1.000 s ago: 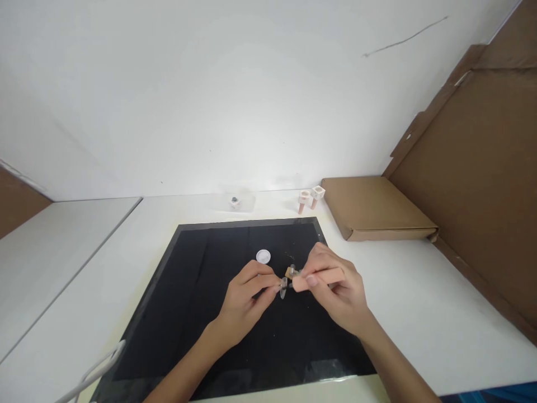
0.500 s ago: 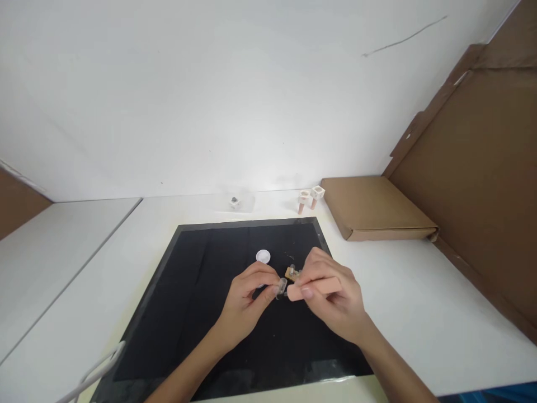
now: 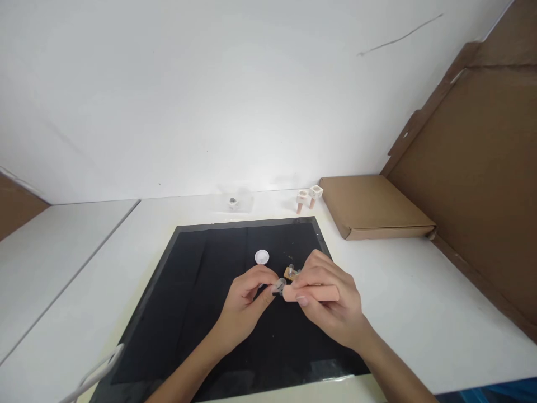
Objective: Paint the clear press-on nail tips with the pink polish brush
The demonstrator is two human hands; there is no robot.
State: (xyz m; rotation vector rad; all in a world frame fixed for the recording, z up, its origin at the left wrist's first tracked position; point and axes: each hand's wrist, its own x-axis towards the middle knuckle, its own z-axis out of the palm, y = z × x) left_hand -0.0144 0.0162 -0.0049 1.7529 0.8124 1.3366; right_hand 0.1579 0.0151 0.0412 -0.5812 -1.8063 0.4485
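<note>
Between thumb and fingertips, my left hand point(image 3: 250, 299) pinches a small clear piece point(image 3: 279, 286), too small to name surely. My right hand point(image 3: 335, 299) grips a short peach-coloured bar point(image 3: 314, 293); its left end is right by the clear piece, and I cannot tell whether they touch. Just beyond my right fingers sits a small yellowish block point(image 3: 289, 273) with a clear bit on it, partly hidden by that hand. A round white dish point(image 3: 262, 257) lies past my left fingertips. Both hands are over a black mat point(image 3: 210, 280).
Two white square-headed pieces on peach stems point(image 3: 300, 201) stand behind the mat. To their left is a clear flat tray point(image 3: 245, 205) with a small white-and-grey item. A flat cardboard box point(image 3: 377, 207) lies back right; a white wire-like frame point(image 3: 96, 374) is at lower left.
The peach bar has turned slightly to lie more level, its end shifting a little left toward the clear piece. The clear piece is tilted differently in my left fingers.
</note>
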